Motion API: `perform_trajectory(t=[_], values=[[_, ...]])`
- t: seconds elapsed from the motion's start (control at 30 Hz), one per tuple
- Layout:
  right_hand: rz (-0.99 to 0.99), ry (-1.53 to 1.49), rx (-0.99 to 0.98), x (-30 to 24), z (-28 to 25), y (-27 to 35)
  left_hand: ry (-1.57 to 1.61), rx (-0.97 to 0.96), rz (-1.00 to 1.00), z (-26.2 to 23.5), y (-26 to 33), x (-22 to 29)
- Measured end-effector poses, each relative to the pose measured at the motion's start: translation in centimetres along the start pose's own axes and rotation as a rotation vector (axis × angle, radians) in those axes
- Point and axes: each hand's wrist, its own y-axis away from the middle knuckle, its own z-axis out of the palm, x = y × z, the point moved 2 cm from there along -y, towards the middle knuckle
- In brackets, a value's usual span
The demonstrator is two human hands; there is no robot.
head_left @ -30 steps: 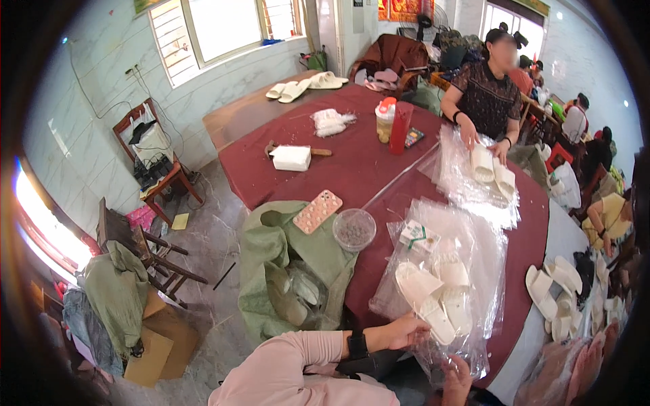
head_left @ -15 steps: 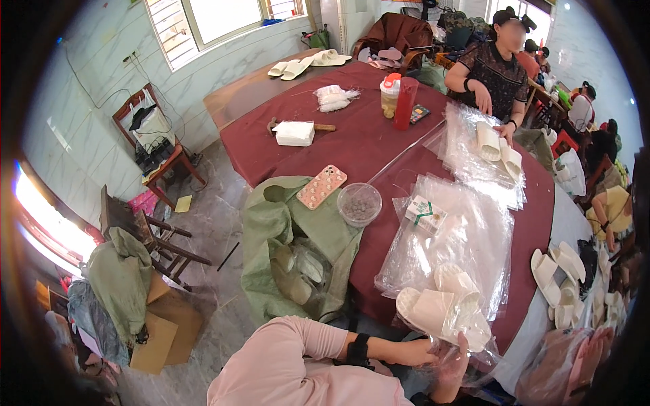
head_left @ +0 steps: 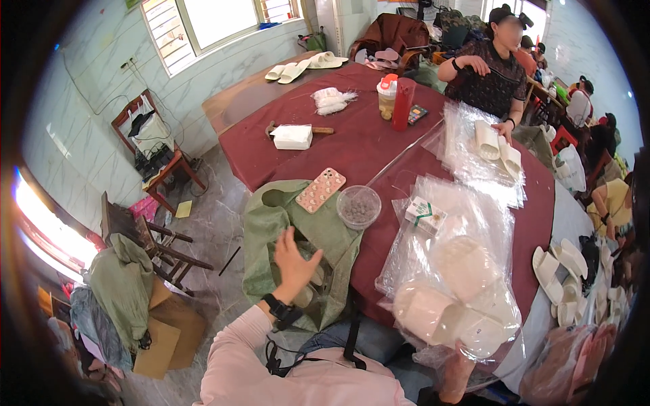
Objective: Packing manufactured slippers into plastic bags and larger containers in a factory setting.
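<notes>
sack mouth: green sack point(head_left: 308, 237) gapes open under the left hand point(head_left: 292, 260)
desk edge: bagged slippers point(head_left: 453, 298), small bowl point(head_left: 358, 207) crowd it

My pink long sleeve point(head_left: 250, 358) ends at a black wristband point(head_left: 281, 310), and my left hand point(head_left: 294, 260) sits over an olive green woven sack point(head_left: 298, 230). The tablecloth point(head_left: 352, 145) is deep maroon. Slippers point(head_left: 447, 304) in the clear plastic bags point(head_left: 467, 223) look off-white (more cream under the film). The phone case point(head_left: 321, 190) is salmon pink with pale dots. There's a red bottle point(head_left: 402, 103), a white box with a green mark point(head_left: 425, 215), and pale teal wall tiles point(head_left: 95, 101).
</notes>
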Motion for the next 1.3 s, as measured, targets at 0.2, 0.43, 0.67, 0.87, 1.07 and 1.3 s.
perform_trajectory(t=[0.2,0.43,0.67,0.87,1.07,1.3], values=[[0.283,-0.192,-0.212,-8.1,11.4,-0.1,-0.718,-0.156,-0.266,0.1,0.1,-11.0],[-0.324,0.475,-0.919,-4.8,19.7,-3.4,-0.308,0.179,-0.607,-4.1,-3.8,-17.4],[-0.510,0.659,-0.933,-1.3,33.0,-3.0,0.034,0.563,-0.613,-7.4,-2.9,-19.0],[-0.505,0.724,-0.881,-0.7,30.6,-3.9,0.108,0.640,-0.587,-6.9,-2.3,-17.0],[-0.580,0.699,-0.732,-3.9,27.5,-5.0,0.024,0.487,-0.364,-3.6,-3.1,-18.0],[-0.655,0.883,-0.328,-5.9,21.4,-7.5,-0.011,0.319,-0.196,-2.4,-3.6,-20.7]])
